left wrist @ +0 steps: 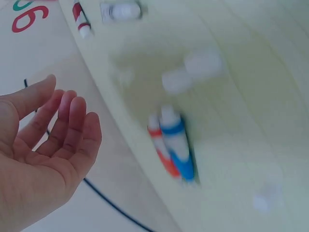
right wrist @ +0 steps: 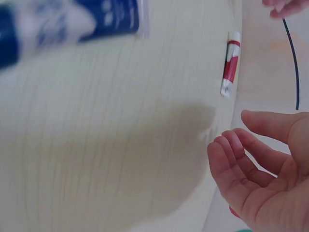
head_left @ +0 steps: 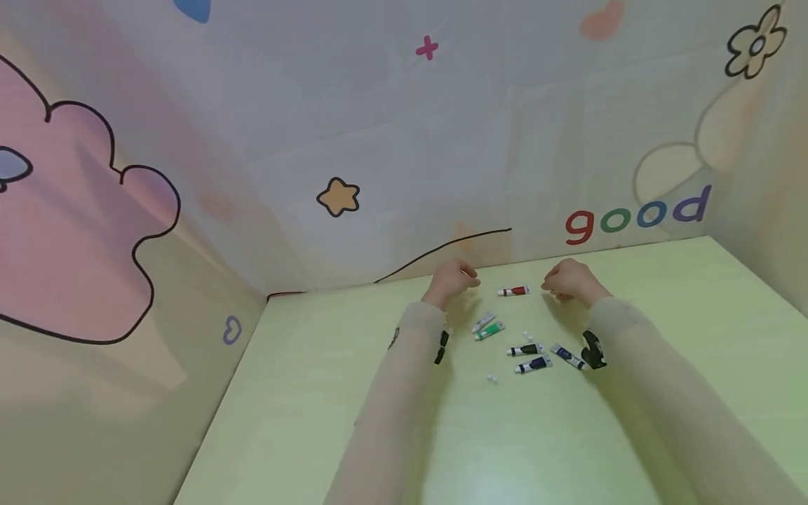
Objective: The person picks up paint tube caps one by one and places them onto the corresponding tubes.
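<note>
My left hand [head_left: 451, 282] hovers near the table's back edge with fingers loosely curled, holding nothing. Its curved fingers and bare palm show in the left wrist view. To the right, my right hand [head_left: 571, 280] is likewise loosely bent and holds nothing. Between them lies a red paint tube [head_left: 514, 291], touched by neither hand. Closer to me are a pale tube [head_left: 483, 322] and a green tube [head_left: 489, 331] side by side. A blackish tube [head_left: 525, 349], a dark violet-blue tube [head_left: 534, 364] and a blue tube [head_left: 569, 356] lie near the right wrist.
White caps [head_left: 492, 379] are scattered on the pale table [head_left: 303, 421]. An orange-red tube [left wrist: 161, 150] and a bright blue tube [left wrist: 177, 145] lie together in the left wrist view. A printed cloth wall [head_left: 404, 140] rises behind the table.
</note>
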Available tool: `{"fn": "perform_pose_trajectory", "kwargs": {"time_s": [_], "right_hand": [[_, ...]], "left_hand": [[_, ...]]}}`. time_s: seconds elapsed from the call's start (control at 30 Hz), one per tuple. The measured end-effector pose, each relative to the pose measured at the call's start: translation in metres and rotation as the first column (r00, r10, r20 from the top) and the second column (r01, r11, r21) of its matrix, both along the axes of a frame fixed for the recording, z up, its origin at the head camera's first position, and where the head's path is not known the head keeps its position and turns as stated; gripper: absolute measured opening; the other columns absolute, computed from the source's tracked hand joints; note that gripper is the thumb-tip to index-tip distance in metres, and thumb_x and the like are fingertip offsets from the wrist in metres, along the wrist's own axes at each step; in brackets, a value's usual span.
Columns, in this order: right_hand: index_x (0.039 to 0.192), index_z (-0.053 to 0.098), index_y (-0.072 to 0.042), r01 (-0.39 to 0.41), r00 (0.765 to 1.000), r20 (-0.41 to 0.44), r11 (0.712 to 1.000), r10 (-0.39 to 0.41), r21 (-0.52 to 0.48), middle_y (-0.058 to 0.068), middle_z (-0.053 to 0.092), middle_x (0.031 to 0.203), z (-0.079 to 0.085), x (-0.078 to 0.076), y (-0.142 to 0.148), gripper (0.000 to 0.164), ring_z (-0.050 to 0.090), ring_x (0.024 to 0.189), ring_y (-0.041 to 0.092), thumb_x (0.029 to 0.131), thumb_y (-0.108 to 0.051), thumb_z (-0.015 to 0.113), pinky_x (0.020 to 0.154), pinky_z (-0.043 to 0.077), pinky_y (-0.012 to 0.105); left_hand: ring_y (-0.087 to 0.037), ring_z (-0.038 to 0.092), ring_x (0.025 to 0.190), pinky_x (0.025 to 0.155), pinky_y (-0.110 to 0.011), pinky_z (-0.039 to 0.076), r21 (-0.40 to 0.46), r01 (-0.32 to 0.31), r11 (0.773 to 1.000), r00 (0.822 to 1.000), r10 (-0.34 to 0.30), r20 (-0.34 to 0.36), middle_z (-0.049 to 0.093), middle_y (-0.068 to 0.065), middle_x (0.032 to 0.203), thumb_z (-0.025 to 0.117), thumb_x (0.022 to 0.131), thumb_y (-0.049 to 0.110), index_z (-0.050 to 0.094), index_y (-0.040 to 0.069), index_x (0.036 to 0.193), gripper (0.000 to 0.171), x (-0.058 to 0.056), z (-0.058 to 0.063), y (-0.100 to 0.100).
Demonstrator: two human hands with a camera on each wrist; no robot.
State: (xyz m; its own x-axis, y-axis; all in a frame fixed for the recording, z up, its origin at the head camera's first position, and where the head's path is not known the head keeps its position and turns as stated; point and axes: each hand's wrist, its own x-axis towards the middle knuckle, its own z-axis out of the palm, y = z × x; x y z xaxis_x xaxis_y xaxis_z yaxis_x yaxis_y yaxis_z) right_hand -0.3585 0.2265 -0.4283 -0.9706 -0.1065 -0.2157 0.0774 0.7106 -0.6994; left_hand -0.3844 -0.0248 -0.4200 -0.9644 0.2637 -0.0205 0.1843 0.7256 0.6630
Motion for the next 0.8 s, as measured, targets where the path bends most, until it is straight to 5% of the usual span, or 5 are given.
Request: {"fn": "perform_pose_trajectory", "kwargs": {"time_s": [0.17, 0.4, 0.8], "right_hand": [[0.127, 0.054, 0.016, -0.048, 0.999, 0.012, 0.998, 0.048, 0.029, 0.028, 0.062, 0.115, 0.008, 0.009, 0.016, 0.043, 0.059, 0.098, 0.036, 0.100, -0.017, 0.058, 0.082, 0.056, 0.042], [0.125, 0.056, 0.015, -0.115, 0.993, -0.013, 0.992, 0.115, 0.061, 0.029, 0.064, 0.113, 0.017, 0.028, 0.037, 0.043, 0.061, 0.092, 0.034, 0.100, -0.020, 0.059, 0.075, 0.056, 0.039], [0.125, 0.057, 0.010, -0.225, 0.974, -0.008, 0.973, 0.226, 0.060, 0.024, 0.067, 0.108, 0.016, 0.059, 0.030, 0.041, 0.061, 0.091, 0.031, 0.101, -0.023, 0.060, 0.072, 0.053, 0.038]], "left_hand": [[-0.024, 0.064, 0.105, 0.085, -0.035, 0.052, -0.017, 0.061, 0.998, 0.998, -0.060, 0.003, 0.068, -0.008, 0.117, 0.069, 0.097, 0.020, 0.072, 0.005, 0.114, 0.023, 0.009, 0.009, -0.026], [-0.026, 0.066, 0.100, 0.081, -0.033, 0.053, -0.037, 0.101, 0.994, 0.995, -0.100, 0.010, 0.068, -0.011, 0.111, 0.069, 0.096, 0.017, 0.070, 0.002, 0.111, 0.021, 0.025, 0.014, -0.063], [-0.019, 0.061, 0.084, 0.073, -0.031, 0.050, -0.205, 0.140, 0.969, 0.990, -0.137, 0.029, 0.069, -0.006, 0.097, 0.072, 0.093, 0.015, 0.072, 0.003, 0.108, 0.019, 0.050, 0.003, -0.108]]}}
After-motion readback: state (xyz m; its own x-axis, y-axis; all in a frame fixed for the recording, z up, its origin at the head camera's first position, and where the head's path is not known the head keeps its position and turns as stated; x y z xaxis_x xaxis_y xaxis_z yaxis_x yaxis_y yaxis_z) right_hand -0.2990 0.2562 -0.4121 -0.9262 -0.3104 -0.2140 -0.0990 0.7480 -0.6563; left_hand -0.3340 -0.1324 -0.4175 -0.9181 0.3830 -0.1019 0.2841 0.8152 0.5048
